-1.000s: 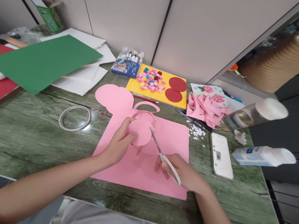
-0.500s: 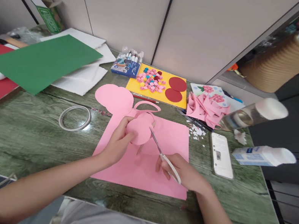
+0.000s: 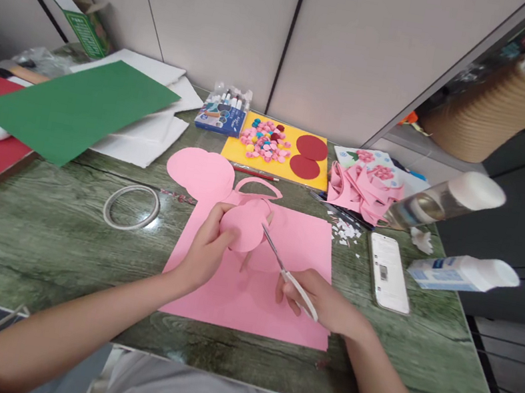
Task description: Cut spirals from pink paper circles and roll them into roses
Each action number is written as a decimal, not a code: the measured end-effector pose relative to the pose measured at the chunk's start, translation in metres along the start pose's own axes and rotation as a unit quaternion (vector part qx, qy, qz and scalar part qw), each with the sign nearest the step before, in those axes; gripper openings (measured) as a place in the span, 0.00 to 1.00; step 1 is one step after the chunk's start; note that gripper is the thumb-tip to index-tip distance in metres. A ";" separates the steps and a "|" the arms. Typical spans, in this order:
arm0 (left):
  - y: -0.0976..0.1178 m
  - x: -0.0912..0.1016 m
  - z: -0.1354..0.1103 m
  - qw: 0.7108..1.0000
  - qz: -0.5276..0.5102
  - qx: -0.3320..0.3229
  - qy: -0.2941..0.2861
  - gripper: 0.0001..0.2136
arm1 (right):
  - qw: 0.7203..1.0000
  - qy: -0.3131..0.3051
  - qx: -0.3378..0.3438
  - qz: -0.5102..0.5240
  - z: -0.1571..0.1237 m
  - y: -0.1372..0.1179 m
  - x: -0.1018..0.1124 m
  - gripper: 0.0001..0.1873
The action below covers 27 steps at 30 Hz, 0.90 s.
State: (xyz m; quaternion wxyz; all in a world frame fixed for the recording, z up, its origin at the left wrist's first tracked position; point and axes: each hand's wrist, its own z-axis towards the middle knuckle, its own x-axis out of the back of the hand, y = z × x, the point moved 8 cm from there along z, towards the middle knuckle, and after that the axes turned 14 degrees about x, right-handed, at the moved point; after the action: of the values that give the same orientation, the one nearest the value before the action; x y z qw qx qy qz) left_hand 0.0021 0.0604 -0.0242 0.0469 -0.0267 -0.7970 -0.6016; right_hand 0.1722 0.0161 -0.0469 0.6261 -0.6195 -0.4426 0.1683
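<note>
Pinched in my left hand (image 3: 209, 248) is a piece of pink paper (image 3: 246, 226) with a rounded outline, raised over the table. My right hand (image 3: 313, 297) is closed around the white handles of a pair of scissors (image 3: 292, 280), whose blades reach the right edge of that paper. A narrow curved pink strip (image 3: 260, 185) loops up behind it. Underneath both hands lie larger pink sheets (image 3: 247, 309). Rounded pink cutouts (image 3: 200, 172) rest at the sheets' upper left corner.
Left of the pink sheets is a tape roll (image 3: 131, 207); a green sheet (image 3: 80, 107) lies beyond. Pompoms (image 3: 267, 141) and red circles (image 3: 312, 147) sit on a yellow sheet (image 3: 234, 151). Pink scraps (image 3: 362, 192), a phone (image 3: 390, 273) and bottles (image 3: 465, 274) are at right.
The pink paper in my left hand has turned slightly against the scissors. My hands have hardly shifted, and everything else on the table lies as before.
</note>
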 end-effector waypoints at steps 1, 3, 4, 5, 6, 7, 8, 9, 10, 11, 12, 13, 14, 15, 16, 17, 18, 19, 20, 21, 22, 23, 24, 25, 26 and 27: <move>0.000 0.000 0.000 1.000 0.001 0.002 0.000 0.07 | 1.000 0.001 -0.003 -0.002 0.000 0.000 0.000 0.16; -0.002 0.000 0.001 1.000 -0.001 0.006 0.000 0.07 | 1.000 0.000 -0.012 -0.007 0.000 0.000 0.000 0.16; -0.003 0.000 0.002 1.000 -0.007 0.008 0.001 0.08 | 1.000 -0.003 -0.017 -0.011 -0.001 0.000 0.001 0.16; -0.005 0.000 0.004 1.000 -0.018 0.010 0.001 0.08 | 1.000 -0.006 -0.021 -0.015 -0.002 0.000 0.003 0.16; -0.008 0.000 0.005 0.999 -0.034 0.014 0.000 0.08 | 0.999 -0.008 -0.024 -0.021 -0.003 -0.001 0.005 0.17; -0.011 0.000 0.007 0.998 -0.057 0.021 -0.002 0.08 | 0.999 -0.006 -0.028 -0.029 -0.005 -0.001 0.008 0.18; -0.015 0.000 0.009 0.996 -0.080 0.031 -0.005 0.08 | 0.999 -0.002 -0.031 -0.039 -0.008 -0.002 0.013 0.19; -0.019 0.000 0.011 0.994 -0.100 0.044 -0.009 0.08 | 0.998 0.008 -0.038 -0.054 -0.010 -0.001 0.019 0.19; -0.023 -0.001 0.013 0.992 -0.116 0.056 -0.013 0.08 | 0.996 0.023 -0.048 -0.075 -0.013 0.000 0.025 0.20; -0.025 -0.001 0.014 0.989 -0.128 0.066 -0.017 0.08 | 0.992 0.039 -0.064 -0.105 -0.015 0.003 0.033 0.20; -0.027 -0.002 0.015 0.988 -0.136 0.073 -0.019 0.08 | 0.983 0.061 -0.087 -0.148 -0.018 0.006 0.041 0.20; -0.028 -0.001 0.016 0.987 -0.139 0.077 -0.018 0.09 | 0.969 0.083 -0.114 -0.201 -0.021 0.011 0.049 0.19; -0.028 -0.001 0.016 0.987 -0.139 0.078 -0.016 0.09 | 0.949 0.106 -0.144 -0.260 -0.024 0.016 0.057 0.18; -0.028 -0.001 0.016 0.987 -0.138 0.079 -0.013 0.09 | 0.923 0.126 -0.176 -0.318 -0.027 0.020 0.064 0.17; -0.028 -0.001 0.016 0.987 -0.137 0.079 -0.011 0.09 | 0.900 0.139 -0.201 -0.360 -0.029 0.025 0.069 0.17; -0.028 -0.001 0.016 0.987 -0.137 0.079 -0.011 0.10 | 0.884 0.146 -0.220 -0.385 -0.030 0.029 0.071 0.18; -0.029 -0.001 0.016 0.987 -0.138 0.079 -0.012 0.10 | 0.873 0.154 -0.235 -0.399 -0.030 0.034 0.072 0.19; -0.029 -0.001 0.017 0.987 -0.139 0.081 -0.014 0.11 | 0.867 0.160 -0.244 -0.404 -0.030 0.037 0.072 0.20; -0.029 -0.001 0.017 0.987 -0.140 0.081 -0.014 0.11 | 0.863 0.166 -0.251 -0.407 -0.029 0.040 0.072 0.21; -0.029 -0.002 0.017 0.987 -0.141 0.082 -0.014 0.10 | 0.859 0.174 -0.254 -0.409 -0.029 0.041 0.071 0.21; -0.030 -0.001 0.017 0.987 -0.141 0.082 -0.013 0.10 | 0.857 0.183 -0.252 -0.410 -0.028 0.041 0.071 0.21; -0.030 -0.001 0.017 0.986 -0.142 0.082 -0.013 0.10 | 0.858 0.191 -0.246 -0.409 -0.027 0.040 0.070 0.20; -0.029 -0.002 0.017 0.986 -0.144 0.081 -0.015 0.10 | 0.862 0.199 -0.233 -0.405 -0.025 0.037 0.069 0.20; -0.029 -0.002 0.017 0.986 -0.144 0.080 -0.017 0.10 | 0.868 0.206 -0.214 -0.398 -0.024 0.034 0.069 0.19; -0.028 -0.002 0.017 0.986 -0.145 0.080 -0.018 0.10 | 0.875 0.213 -0.191 -0.390 -0.023 0.029 0.069 0.19; -0.028 -0.002 0.017 0.986 -0.146 0.079 -0.019 0.10 | 0.882 0.221 -0.166 -0.382 -0.024 0.024 0.072 0.19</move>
State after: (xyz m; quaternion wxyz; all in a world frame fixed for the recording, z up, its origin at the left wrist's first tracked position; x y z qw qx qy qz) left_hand 0.0011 0.0689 -0.0557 -0.0548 0.0825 -0.8383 -0.5361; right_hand 0.2381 0.0602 -0.0409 0.6112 -0.5187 -0.5165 -0.3012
